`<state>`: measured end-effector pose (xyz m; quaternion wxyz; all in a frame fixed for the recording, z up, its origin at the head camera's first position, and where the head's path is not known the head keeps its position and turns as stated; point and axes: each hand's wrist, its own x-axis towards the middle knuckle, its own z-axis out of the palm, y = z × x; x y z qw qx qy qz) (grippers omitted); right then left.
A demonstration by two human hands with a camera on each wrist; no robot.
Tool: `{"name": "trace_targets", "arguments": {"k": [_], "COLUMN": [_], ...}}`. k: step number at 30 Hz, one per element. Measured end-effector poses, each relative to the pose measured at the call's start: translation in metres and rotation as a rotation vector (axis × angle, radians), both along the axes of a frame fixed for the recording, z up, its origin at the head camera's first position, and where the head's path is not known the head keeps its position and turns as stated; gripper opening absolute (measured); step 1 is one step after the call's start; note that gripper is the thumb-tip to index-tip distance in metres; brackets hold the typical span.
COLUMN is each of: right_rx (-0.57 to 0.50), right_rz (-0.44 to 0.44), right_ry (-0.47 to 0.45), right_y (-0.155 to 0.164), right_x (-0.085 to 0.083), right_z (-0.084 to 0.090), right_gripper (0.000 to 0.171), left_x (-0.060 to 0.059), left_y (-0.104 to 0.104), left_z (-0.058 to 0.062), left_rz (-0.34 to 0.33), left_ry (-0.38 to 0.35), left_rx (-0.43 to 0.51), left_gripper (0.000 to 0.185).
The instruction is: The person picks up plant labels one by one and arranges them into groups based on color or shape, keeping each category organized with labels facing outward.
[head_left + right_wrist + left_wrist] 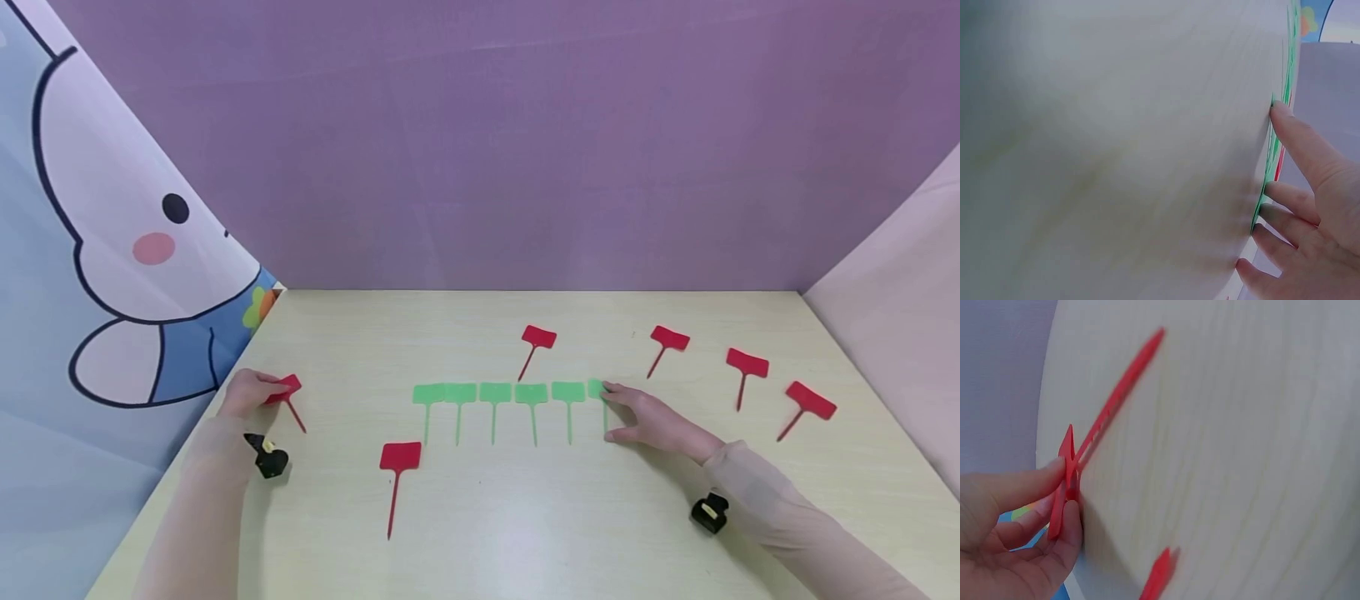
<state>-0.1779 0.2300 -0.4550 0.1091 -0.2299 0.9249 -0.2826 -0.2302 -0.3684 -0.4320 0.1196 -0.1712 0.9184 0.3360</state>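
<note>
At the table's left edge my left hand pinches the flat head of a red T-shaped plant label. In the left wrist view the label's pointed stem runs away from the fingers, low over the table. My right hand rests with spread fingers on the rightmost green plant label, hiding part of its head. The right wrist view shows the thumb and fingertips touching the label at separate spots. Several more green labels lie in a row to its left, stems toward me.
A red label lies in front of the row's left end and another behind the row. More red ones are scattered at the right. A purple cloth hangs behind the table; a cartoon-printed cloth borders the left.
</note>
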Motion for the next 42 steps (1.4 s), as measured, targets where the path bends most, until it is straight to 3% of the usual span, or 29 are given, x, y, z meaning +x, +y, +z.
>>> {"name": "trace_targets", "arguments": {"k": [5,10,15,17,21,42], "right_rx": [-0.003,-0.006,-0.005,-0.005,-0.003,0.003], "right_rz": [-0.001,-0.002,-0.004,-0.007,-0.010,-0.004], "right_ry": [-0.001,-0.002,0.003,0.002,0.000,0.014], "right_y": [0.000,0.000,0.000,0.000,0.000,0.000], "right_x": [0.000,0.000,0.000,0.000,-0.001,0.000], "right_z": [0.000,0.001,0.000,-0.001,-0.001,-0.001], "right_gripper": [0.066,0.066,0.066,0.066,0.067,0.067], "left_x": [0.000,0.007,0.016,0.017,0.016,0.019], "left_y": [0.001,0.007,0.015,0.017,0.022,0.058], "left_z": [0.000,0.002,0.009,0.012,0.015,0.017], "left_rz": [0.049,0.120,0.202,0.201,0.156,-0.037], "left_ry": [-0.006,-0.011,-0.039,-0.059,-0.086,-0.045], "left_rx": [0.080,0.220,0.351,0.381,0.385,0.383], "left_gripper": [0.038,0.041,0.046,0.048,0.054,0.049]}}
